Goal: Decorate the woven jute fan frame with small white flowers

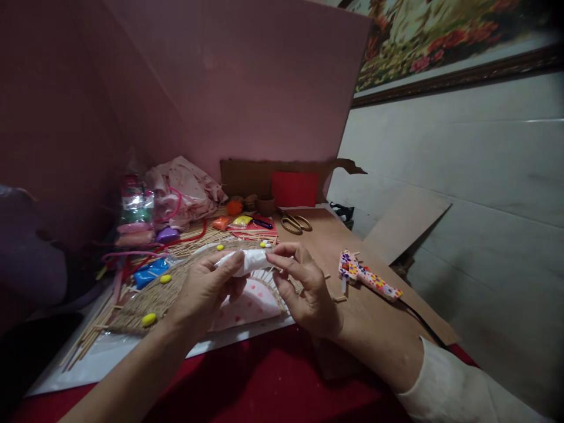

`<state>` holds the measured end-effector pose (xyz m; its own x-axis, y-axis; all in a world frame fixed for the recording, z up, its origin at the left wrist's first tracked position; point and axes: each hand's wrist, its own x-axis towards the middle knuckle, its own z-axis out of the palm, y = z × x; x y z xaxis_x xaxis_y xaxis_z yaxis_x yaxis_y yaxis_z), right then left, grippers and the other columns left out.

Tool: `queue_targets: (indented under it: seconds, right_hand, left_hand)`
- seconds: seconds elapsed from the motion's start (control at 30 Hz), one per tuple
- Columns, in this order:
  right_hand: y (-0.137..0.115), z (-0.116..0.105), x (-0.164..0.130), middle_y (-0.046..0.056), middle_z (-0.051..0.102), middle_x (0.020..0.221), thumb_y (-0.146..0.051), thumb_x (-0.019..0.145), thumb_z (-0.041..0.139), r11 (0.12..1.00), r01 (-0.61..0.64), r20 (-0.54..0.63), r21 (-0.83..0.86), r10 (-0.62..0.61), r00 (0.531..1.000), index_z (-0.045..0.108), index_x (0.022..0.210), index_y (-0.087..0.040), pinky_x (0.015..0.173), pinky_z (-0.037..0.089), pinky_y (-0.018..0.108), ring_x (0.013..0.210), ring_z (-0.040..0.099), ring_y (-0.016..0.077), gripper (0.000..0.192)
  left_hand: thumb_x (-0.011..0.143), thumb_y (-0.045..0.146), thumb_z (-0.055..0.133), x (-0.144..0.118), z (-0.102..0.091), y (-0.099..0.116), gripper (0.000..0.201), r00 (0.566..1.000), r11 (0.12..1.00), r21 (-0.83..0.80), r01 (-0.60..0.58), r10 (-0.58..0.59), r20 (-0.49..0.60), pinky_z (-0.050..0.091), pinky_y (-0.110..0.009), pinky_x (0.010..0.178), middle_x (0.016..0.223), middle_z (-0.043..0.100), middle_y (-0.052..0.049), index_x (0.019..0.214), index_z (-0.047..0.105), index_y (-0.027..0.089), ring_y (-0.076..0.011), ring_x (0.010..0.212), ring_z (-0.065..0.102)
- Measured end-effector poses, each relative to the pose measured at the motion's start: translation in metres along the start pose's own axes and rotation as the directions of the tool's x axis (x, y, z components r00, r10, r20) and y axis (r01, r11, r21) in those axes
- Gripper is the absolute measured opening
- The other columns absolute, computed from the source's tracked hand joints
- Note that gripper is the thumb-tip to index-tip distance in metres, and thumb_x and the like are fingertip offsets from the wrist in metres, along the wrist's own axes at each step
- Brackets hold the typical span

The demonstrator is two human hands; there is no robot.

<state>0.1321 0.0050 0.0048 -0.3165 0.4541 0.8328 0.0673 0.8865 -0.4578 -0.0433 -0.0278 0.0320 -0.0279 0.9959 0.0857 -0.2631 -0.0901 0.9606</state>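
Both of my hands hold a small white rolled piece [251, 261], soft like cloth or clay, above the worktop. My left hand [207, 291] grips its left end with thumb and fingers. My right hand [304, 288] pinches its right end at the fingertips. Just under the hands lies a pink dotted fabric piece [249, 308] on a woven straw mat [145, 302]. A glue gun [368, 276] with a colourful floral pattern lies on the brown board to the right of my right hand.
Scissors [295, 223] lie at the back of the board. Packets of coloured clay [150, 273], small yellow clay bits [148, 319], thin wooden sticks [88, 338] and bunched pink fabric [185, 191] crowd the left. A red card [294, 189] leans on cardboard. A pink wall stands behind.
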Motion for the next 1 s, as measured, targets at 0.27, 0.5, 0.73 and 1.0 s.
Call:
queue_targets:
  seconds: [0.27,0.5,0.73,1.0]
  right_hand:
    - [-0.0005,0.0011,0.0006,0.008,0.054,0.099,-0.012,0.085,0.054,1.0,-0.026,0.015,-0.017,0.027,1.0,0.062,0.102,-0.018,0.08,0.051,0.036,0.094,0.055,0.0176,0.02]
    - [-0.0024,-0.0016,-0.0021,0.009,0.05,0.108,-0.012,0.082,0.059,0.999,0.002,-0.024,-0.053,-0.004,1.0,0.058,0.108,-0.02,0.081,0.052,0.038,0.1,0.053,0.0197,0.027]
    - [-0.0013,-0.0029,-0.0009,0.007,0.051,0.108,-0.01,0.082,0.057,0.993,0.063,0.059,-0.103,-0.057,0.997,0.054,0.118,-0.024,0.081,0.053,0.04,0.098,0.053,0.0192,0.039]
    - [0.0021,-0.0019,-0.001,0.008,0.05,0.107,-0.01,0.082,0.055,0.989,0.081,0.071,-0.12,-0.073,0.995,0.058,0.112,-0.022,0.082,0.051,0.039,0.097,0.053,0.0189,0.032]
  left_hand:
    - [0.068,0.034,0.074,0.0009,0.0006,0.0004,0.023,0.999,0.999,-0.04,0.037,-0.038,-0.037,0.032,-0.015,0.039,0.055,0.049,0.003,0.069,0.063,0.013,-0.0045,0.044,0.039]
    - [0.064,0.03,0.076,0.0007,0.0027,0.0028,0.023,0.994,0.998,-0.061,0.033,-0.039,-0.098,0.03,-0.015,0.037,0.051,0.049,0.004,0.065,0.062,0.012,-0.0043,0.042,0.038]
    - [0.063,0.029,0.076,0.0007,0.0029,0.0012,0.023,0.994,0.998,-0.039,0.049,-0.052,-0.091,0.032,-0.015,0.037,0.056,0.052,0.003,0.071,0.064,0.012,-0.0038,0.042,0.04]
    - [0.061,0.028,0.077,-0.0021,0.0087,0.005,0.026,0.991,0.988,-0.147,0.037,-0.055,-0.123,0.026,-0.014,0.035,0.046,0.042,0.007,0.06,0.056,0.013,-0.0029,0.039,0.033]
